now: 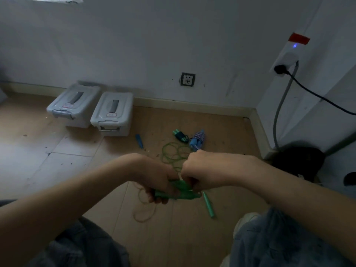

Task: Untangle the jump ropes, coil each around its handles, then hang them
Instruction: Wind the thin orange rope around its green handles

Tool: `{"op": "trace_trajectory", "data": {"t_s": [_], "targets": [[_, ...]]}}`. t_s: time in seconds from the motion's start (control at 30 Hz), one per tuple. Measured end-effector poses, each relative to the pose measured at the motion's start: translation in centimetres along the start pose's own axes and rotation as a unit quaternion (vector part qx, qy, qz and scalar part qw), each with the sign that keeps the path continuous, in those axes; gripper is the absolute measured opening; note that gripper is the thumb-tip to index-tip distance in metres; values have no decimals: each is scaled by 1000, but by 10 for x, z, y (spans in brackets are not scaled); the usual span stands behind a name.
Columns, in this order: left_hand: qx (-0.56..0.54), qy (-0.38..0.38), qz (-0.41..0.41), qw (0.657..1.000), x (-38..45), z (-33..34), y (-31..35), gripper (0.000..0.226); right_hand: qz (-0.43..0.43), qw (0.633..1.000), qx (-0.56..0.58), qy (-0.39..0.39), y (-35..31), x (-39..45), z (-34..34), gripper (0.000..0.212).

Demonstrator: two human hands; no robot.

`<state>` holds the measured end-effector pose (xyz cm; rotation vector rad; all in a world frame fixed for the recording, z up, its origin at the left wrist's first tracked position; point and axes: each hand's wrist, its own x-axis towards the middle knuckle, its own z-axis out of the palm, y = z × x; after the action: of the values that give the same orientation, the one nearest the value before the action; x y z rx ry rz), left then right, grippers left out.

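1 head-worn view, looking forward and down.
The camera sits close above both forearms and the knees, facing the wooden floor (192, 237) and the wall corner (256, 105) beyond; wide-angle bending shows at the edges.

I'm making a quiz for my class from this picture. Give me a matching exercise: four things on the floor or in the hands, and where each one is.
1. green handles
2. blue handle
3. storage boxes
4. loose green handle

A. against the wall's skirting board
B. held between both hands
C. lying alone near the right-hand box
D. on the floor just below the right hand

Pairs: 1-B, 2-C, 3-A, 4-D
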<state>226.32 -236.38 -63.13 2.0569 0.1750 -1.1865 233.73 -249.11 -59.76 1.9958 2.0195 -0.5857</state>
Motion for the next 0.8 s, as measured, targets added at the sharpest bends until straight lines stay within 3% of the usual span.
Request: {"op": "trace_trajectory", "data": {"t_s": [0.2,0.3,0.37,0.43,0.53,0.57,0.7,0.8], "targets": [[25,-49,54,997,-17,-2,6,5,-15,972,236,-5,11,-8,-9,15],[69,-68,112,989,-31,-4,11,10,-48,917,394,-41,18,-18,-17,9],[46,-62,165,983,-46,-8,15,13,-62,875,479,-25,25,-28,-25,8],[-1,-26,231,973,-60,-15,19,13,-70,815,574,27,30,-36,-30,8],[-67,60,316,944,-72,-20,21,16,-65,654,745,113,30,-36,-29,6],[-93,87,329,936,-72,-20,22,16,-57,622,768,140,30,-34,-26,11],[-142,202,339,908,-61,-17,23,27,4,603,771,203,34,-24,-21,20],[-152,279,328,890,-55,-18,22,16,4,573,791,214,39,-23,-21,18]]}}
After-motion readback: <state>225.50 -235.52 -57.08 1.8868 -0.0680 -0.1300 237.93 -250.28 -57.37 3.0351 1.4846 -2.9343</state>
